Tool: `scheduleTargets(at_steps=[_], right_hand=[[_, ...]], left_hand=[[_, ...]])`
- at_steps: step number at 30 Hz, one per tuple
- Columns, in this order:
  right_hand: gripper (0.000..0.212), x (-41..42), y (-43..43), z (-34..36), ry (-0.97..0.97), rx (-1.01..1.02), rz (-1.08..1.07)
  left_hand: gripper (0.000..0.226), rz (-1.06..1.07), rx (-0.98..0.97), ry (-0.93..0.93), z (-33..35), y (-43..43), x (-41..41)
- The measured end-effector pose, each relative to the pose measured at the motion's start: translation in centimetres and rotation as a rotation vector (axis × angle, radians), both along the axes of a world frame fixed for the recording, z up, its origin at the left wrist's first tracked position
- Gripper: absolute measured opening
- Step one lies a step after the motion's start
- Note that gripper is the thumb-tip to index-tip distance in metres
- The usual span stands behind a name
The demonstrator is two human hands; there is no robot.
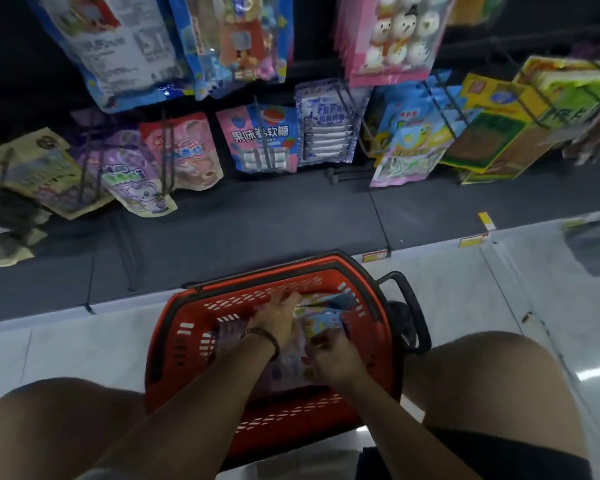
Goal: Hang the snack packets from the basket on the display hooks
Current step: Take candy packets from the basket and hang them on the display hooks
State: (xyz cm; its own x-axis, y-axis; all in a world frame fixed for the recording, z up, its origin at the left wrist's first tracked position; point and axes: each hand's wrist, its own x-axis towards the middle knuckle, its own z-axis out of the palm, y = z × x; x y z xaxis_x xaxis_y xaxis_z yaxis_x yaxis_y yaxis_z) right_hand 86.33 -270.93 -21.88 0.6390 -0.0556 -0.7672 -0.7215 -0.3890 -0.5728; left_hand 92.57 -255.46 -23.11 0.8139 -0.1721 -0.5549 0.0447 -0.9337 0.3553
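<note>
Both of your hands are down inside the red basket (187, 327), which sits on the pale tiled floor (49, 344) between your bare knees. Your left hand (274, 320), with a dark band (267, 337) at the wrist, lies flat with fingers spread over the snack packets (326, 320) toward the basket's far edge, pressing on them rather than closing round one. Your right hand (336, 355) is curled, fingers bent in on a packet near the basket's right side, though the blur hides whether it truly has a grip. Those packets are a loose heap of blue, pink and purple in the middle of the basket. A black handle (411, 306) juts from its right edge. Beyond the far rim runs the dark base shelf (257, 220) of the display, with yellow price tags (471, 241) along its front edge. Above it, filled hooks (349, 105) carry hanging goods: a pink strawberry bag (260, 140) at centre, a purple one (132, 171) to the left, and yellow-green packs (499, 133) at the right.
</note>
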Motion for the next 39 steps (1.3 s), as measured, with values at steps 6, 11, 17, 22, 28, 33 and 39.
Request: scheduleTargets(at_steps=[6,11,17,22,28,33,39], right_hand=[[0.024,0.4,0.0,-0.7,-0.024,-0.005,-0.016],[0.03,0.0,-0.1,0.4,0.015,0.047,-0.084],[0.034,-0.3,-0.7,2.0,0.039,0.284,-0.517],[0.019,-1.0,-0.5,4.4,-0.034,0.38,-0.671],[0.015,-2.7,0.5,6.7,-0.083,0.441,-0.741],[0.01,-3.6,1.4,9.2,-0.132,0.467,-0.682],[0.021,-3.0,0.9,12.9,-0.336,0.443,-0.391]], left_hand=[[0.053,-0.052,-0.03,0.043,-2.6,1.1,-1.9],[0.063,-0.061,-0.041,0.002,-0.8,0.4,-4.4],[0.076,0.056,-0.154,-0.139,4.3,-1.3,-10.7],[0.087,-0.038,-0.277,-0.221,6.4,-2.2,-15.0],[0.064,-0.132,-0.268,-0.275,9.0,-0.6,-17.1],[0.032,0.24,-0.288,-0.535,13.0,1.7,-16.2],[0.056,0.499,-0.407,-0.554,17.4,6.8,-12.8]])
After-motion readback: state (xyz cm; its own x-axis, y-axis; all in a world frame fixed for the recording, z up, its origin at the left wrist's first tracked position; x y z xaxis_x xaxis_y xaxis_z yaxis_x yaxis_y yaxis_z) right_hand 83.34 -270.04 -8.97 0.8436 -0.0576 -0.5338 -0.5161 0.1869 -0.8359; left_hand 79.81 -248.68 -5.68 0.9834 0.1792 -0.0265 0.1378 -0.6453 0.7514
